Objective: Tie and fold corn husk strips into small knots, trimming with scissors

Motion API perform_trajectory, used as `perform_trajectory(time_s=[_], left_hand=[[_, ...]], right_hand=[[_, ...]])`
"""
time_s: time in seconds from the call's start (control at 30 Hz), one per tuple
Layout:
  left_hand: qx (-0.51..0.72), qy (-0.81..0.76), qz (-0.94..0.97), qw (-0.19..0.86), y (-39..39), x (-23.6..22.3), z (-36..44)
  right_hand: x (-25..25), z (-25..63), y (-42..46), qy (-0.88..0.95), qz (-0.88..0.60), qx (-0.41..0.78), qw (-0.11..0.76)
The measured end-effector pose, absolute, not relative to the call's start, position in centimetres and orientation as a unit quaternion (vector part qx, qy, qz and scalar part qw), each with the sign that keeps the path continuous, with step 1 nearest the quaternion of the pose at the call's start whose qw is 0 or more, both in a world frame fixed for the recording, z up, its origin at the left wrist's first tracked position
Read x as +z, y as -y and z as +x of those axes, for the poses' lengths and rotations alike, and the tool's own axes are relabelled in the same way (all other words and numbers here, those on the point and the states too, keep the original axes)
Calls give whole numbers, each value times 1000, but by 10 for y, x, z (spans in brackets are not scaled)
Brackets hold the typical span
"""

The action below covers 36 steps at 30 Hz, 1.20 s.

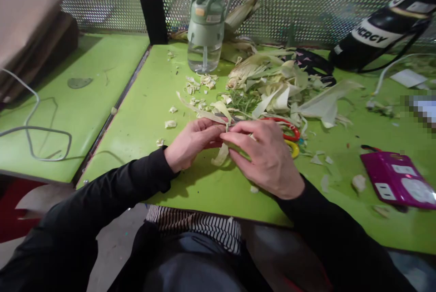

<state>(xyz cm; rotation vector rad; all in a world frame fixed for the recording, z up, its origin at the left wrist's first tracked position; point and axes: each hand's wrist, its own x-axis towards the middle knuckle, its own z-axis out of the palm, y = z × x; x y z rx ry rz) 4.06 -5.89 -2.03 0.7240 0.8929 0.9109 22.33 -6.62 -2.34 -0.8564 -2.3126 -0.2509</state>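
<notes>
Both hands meet over the green table point(136, 115), pinching a pale corn husk strip point(221, 155) between them. My left hand point(192, 142) is closed, thumb and fingers on the strip from the left. From the right, my right hand point(264, 153) grips it with the fingertips bent. One end of the strip hangs below the fingers and other ends stick up above them; the middle looks knotted or folded, partly hidden by the fingers. Just behind my right hand lie scissors with a red handle point(289, 128) and a yellow loop point(293, 149).
A heap of corn husks point(272, 83) and several scraps lie beyond the hands. Behind stands a green-lidded water bottle point(206, 33). At right are a black bottle point(378, 33) and a purple power strip point(398, 178); at left, a grey cable point(34, 128) and brown cardboard point(30, 24).
</notes>
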Motion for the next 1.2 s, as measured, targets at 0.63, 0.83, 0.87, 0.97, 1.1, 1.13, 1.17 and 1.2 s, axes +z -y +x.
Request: perform_trajectory(time_s=[0.63,0.83,0.87,0.97,1.1,1.13,1.17,1.2], left_hand=[[437,-299,590,610,74,-26,40],[454,-273,545,650,77,-23,43],[460,-269,521,667,76,-23,43],[435,-278,473,714,71,-21,40],[399,-309,436,745,64,-19,35],[403,-314,427,746,63,-19,34],[409,-317,420,746,62,-18,34],[414,-319,416,744,62,-17,34]], right_hand=[[-16,231,82,868,-238,-53,432],[-14,231,83,865,-223,-38,448],[-13,231,83,869,-216,-42,443],[-10,229,80,875,-202,-58,437],[-13,226,76,876,-230,-91,413],[-14,226,75,878,-235,-99,405],[-15,226,74,879,-237,-106,400],[-16,225,73,879,-236,-114,398]])
